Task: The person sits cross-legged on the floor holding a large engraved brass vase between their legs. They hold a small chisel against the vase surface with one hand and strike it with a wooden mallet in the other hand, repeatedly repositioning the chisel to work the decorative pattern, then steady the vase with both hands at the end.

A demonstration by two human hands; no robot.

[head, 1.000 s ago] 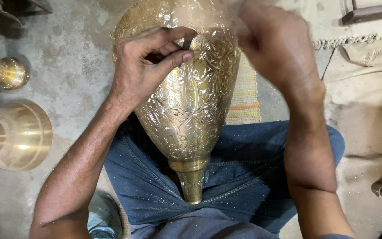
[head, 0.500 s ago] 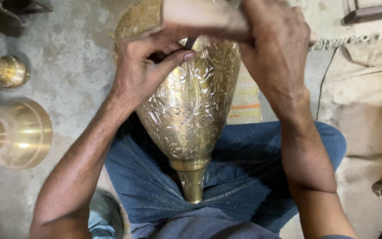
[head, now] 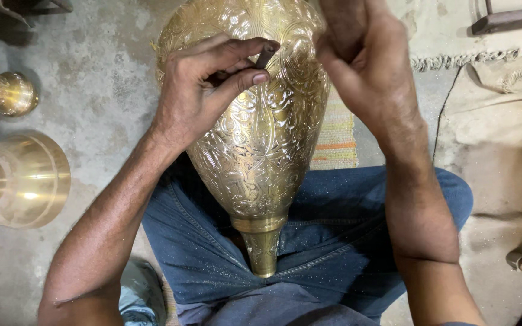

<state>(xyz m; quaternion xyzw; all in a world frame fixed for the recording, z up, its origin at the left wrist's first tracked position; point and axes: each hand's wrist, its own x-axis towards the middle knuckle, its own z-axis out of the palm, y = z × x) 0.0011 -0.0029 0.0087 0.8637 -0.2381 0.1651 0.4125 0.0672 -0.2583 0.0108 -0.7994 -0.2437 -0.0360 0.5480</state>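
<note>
While pinching punch in left hand on vase, tip toward 1 o'clock; right hand nearby at 3, fisted, contents hidden.

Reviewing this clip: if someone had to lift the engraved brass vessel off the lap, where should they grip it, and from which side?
Probably the narrow neck of the brass vessel, from the wearer's side: it points toward the body, lies bare over the jeans and is slim enough to encircle. The wide belly needs a supporting palm, as the left hand rests there.

Head camera, looking straight down.
I see one close view over the lap and concrete floor.
</note>
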